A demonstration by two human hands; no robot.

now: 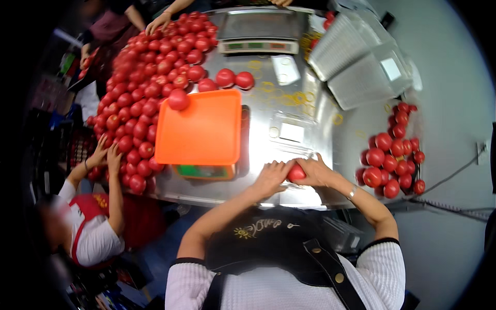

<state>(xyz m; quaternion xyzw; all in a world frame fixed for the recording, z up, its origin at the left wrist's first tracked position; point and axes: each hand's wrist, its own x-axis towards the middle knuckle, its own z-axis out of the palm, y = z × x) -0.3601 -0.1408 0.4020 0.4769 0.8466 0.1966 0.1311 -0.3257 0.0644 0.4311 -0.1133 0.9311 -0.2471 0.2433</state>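
Note:
Close to the front edge of the metal table, a red tomato (296, 174) sits between my two hands. My left hand (272, 177) curls its fingers against the tomato's left side. From the other side my right hand (319, 173) closes round it. Clear plastic shows around and beneath my fingers, but its shape is hard to make out. Just beyond my hands lies a clear plastic container (277, 124) with a white label (292, 133). To the left, an orange tray (199, 129) rests on a scale (205, 171), with one tomato (179, 99) on its far left corner.
A large heap of tomatoes (139, 111) covers the table's left. Two co-workers' hands (106, 152) (159, 21) touch it. Stacked clear containers (361, 64) stand far right, above more tomatoes (390, 163). Yellow rubber bands (299, 98) lie scattered mid-table. Another scale (258, 46) stands at the back.

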